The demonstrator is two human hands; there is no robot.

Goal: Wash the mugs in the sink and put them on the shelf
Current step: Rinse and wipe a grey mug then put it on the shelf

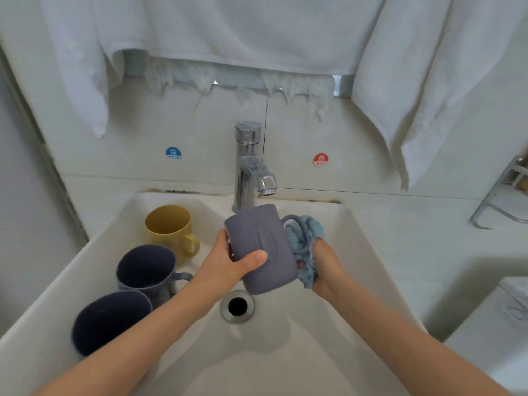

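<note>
Navy mug point(111, 321) nearest in sink point(357, 252); left fingers point(253, 259) round grey mug point(257, 238), right fingers point(300, 263) round cloth point(310, 232).

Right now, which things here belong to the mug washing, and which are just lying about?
In the job: grey mug in the left hand, blue cloth in the right hand, yellow mug, middle dark mug, near dark mug, sink, tap.
Just about: white towels, cold sticker, hot sticker.

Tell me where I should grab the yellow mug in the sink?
Probably by its handle, coming from the right. The yellow mug stands upright, its handle sticking out rightward and toward you, while a purple mug crowds its near side.
</note>
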